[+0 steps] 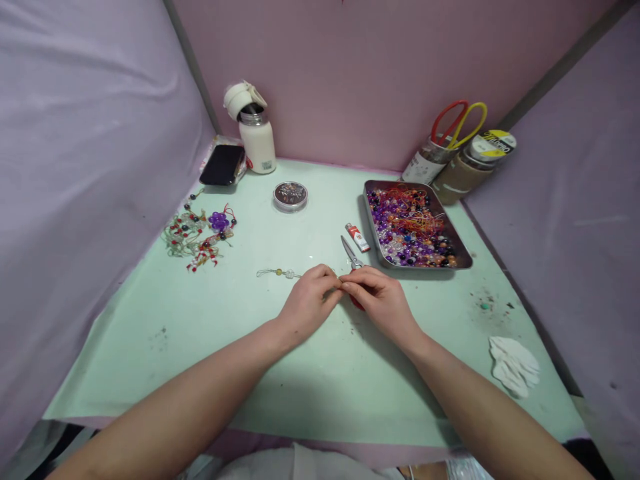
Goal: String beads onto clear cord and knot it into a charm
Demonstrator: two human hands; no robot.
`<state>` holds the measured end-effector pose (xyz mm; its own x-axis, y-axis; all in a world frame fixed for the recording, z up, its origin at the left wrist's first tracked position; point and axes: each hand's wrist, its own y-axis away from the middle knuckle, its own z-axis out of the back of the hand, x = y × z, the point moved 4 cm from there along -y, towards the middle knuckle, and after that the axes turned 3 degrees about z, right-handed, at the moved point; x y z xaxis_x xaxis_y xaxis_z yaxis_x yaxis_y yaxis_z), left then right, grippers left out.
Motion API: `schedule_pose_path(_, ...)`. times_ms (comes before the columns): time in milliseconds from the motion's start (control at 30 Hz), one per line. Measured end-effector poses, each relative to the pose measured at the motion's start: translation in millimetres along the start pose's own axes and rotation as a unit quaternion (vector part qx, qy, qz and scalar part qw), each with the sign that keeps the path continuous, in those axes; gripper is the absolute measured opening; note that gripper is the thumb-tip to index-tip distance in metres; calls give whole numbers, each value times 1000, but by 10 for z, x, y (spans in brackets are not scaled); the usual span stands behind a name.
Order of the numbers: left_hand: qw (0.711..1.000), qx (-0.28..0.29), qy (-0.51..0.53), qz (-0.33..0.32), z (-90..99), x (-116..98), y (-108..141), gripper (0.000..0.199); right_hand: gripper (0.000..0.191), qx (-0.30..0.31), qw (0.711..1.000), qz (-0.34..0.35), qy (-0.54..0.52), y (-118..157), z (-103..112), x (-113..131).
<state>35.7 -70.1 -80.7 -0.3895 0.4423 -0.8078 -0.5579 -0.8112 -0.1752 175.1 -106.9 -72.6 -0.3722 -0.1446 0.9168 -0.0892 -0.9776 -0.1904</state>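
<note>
Grip of left hand [311, 293] and right hand [383, 299]: a tight pinch, probably on the beaded cord [289, 274] (end unclear).

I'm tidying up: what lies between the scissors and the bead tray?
In the head view, a red-and-white lighter lies between the scissors and the bead tray.
</note>
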Motion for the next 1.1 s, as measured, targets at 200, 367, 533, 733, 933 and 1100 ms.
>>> schedule_pose_path(200,999,-17,17,23,41,-30,-6,13,15,-20,1000,-4,5,30,1,21)
schedule_pose_path(367,975,-53,177,127,128,31,-51,16,21,-26,998,-48,-30,18,25,-3)
schedule_pose_path(533,941,-56,284,175,119,82,-53,16,22,-10,998,-53,-35,9,-3,-10)
schedule_pose_path(733,953,-43,253,162,130,66,-59,13,22,4,998,-51,-34,1,3,14)
schedule_pose_path(933,959,-21,245,138,102,97,-63,12,24,12,998,-51,-25,-1,4,2)
schedule_pose_path(1100,958,-10,249,138,89,127,-54,14,26,27,998,-58,-26,-5,1,-21)
